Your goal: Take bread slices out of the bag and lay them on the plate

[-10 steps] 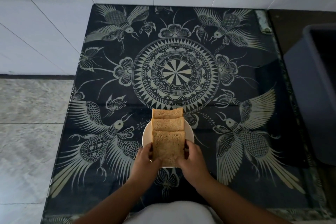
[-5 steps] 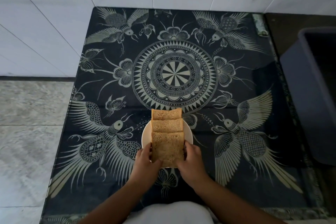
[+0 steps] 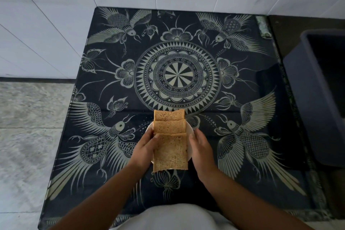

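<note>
Three brown bread slices lie overlapped in a row on a small white plate [image 3: 189,129] near the table's front: a far slice [image 3: 169,115], a middle slice [image 3: 169,127] and a nearest slice [image 3: 170,153] that overhangs the plate's front rim. My left hand [image 3: 143,149] grips the nearest slice's left edge, thumb on its top corner. My right hand [image 3: 202,151] rests beside the plate's right rim, a sliver of plate showing between it and the slice. No bag is in view.
The table [image 3: 177,76] is covered by a dark cloth with a pale mandala and bird pattern. A dark blue bin [image 3: 317,99] stands at its right side. White tiled wall runs behind, and grey stone floor [image 3: 28,117] lies to the left.
Both hands held the nearest slice by its sides; now the right hand has come off its edge and sits by the plate rim. The slice lies lower over the plate's front.
</note>
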{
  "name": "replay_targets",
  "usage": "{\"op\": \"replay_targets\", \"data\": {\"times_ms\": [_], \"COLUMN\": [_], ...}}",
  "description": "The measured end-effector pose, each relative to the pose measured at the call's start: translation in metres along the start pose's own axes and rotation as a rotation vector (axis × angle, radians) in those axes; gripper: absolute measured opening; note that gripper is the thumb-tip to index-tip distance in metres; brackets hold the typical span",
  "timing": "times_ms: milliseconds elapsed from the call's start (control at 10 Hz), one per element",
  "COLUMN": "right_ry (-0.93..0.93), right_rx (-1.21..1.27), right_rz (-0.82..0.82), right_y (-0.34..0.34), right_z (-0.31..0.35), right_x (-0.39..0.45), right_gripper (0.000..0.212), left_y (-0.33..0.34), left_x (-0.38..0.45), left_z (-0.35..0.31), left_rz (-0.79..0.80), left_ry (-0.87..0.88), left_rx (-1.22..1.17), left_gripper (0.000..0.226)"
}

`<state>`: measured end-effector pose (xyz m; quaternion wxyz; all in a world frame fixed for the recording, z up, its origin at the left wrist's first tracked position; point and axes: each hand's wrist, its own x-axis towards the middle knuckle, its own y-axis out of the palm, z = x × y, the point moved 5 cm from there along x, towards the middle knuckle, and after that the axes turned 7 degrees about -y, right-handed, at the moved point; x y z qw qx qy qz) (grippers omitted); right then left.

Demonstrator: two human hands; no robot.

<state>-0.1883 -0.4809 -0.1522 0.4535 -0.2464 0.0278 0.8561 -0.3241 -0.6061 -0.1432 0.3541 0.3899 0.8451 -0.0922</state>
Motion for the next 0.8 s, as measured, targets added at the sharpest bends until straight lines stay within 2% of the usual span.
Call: {"op": "replay_targets", "data": {"times_ms": [100, 200, 300, 500, 600, 700, 800], "right_ry": [-0.079, -0.059, -0.014, 0.007, -0.015, -0.076, -0.159], "right_rx": [0.023, 0.129, 0.146, 0.118, 0.068, -0.068, -0.252], "right_rz": [0.05, 0.159, 0.186, 0.251, 0.256, 0.241, 0.178], "right_y": [0.004, 0.016, 0.021, 0.021, 0.014, 0.002, -0.014], "right_z": [0.001, 0.0, -0.007, -0.006, 0.0, 0.005, 0.016], "right_x": [-0.004, -0.006, -0.006, -0.003, -0.005, -0.012, -0.023], "right_gripper": [0.046, 0.038, 0.037, 0.042, 0.045, 0.049, 0.057], "left_y": [0.002, 0.003, 0.004, 0.006, 0.005, -0.003, -0.013], "left_x": [-0.003, -0.003, -0.004, -0.008, -0.017, -0.027, -0.044], "left_z": [0.002, 0.007, 0.008, 0.003, 0.0, 0.002, -0.006], "left_rz": [0.05, 0.085, 0.119, 0.119, 0.114, 0.106, 0.038], "left_ry": [0.012, 0.012, 0.015, 0.051, 0.098, 0.106, 0.161], "left_rx": [0.02, 0.033, 0.033, 0.06, 0.129, 0.193, 0.433], "left_gripper": [0.038, 0.039, 0.045, 0.041, 0.042, 0.056, 0.077]}}
